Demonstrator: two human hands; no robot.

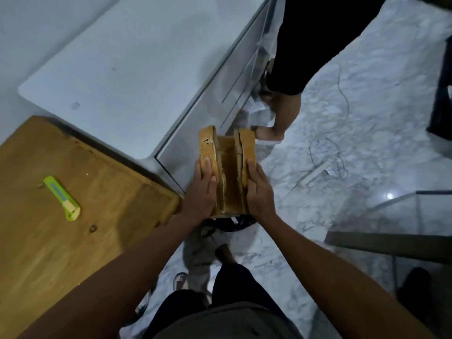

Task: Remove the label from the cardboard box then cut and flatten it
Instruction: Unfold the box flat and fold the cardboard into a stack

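Note:
I hold a small brown cardboard box [228,167] in the air over the floor, its open top toward me and its flaps standing up at both sides. My left hand [201,189] presses the left flap and wall, fingers flat on the cardboard. My right hand [259,189] grips the right flap and wall the same way. Small black arrow marks show on the left flap; I see no label. A green and yellow utility knife [61,198] lies on the wooden table [73,241] at my left, apart from both hands.
A white desk [117,69] stands behind the wooden table. Another person's bare foot and dark-clothed leg [276,123] are just beyond the box. Thin cables [327,152] trail over the marble floor at right. A glass table [391,231] with a dark edge sits at lower right.

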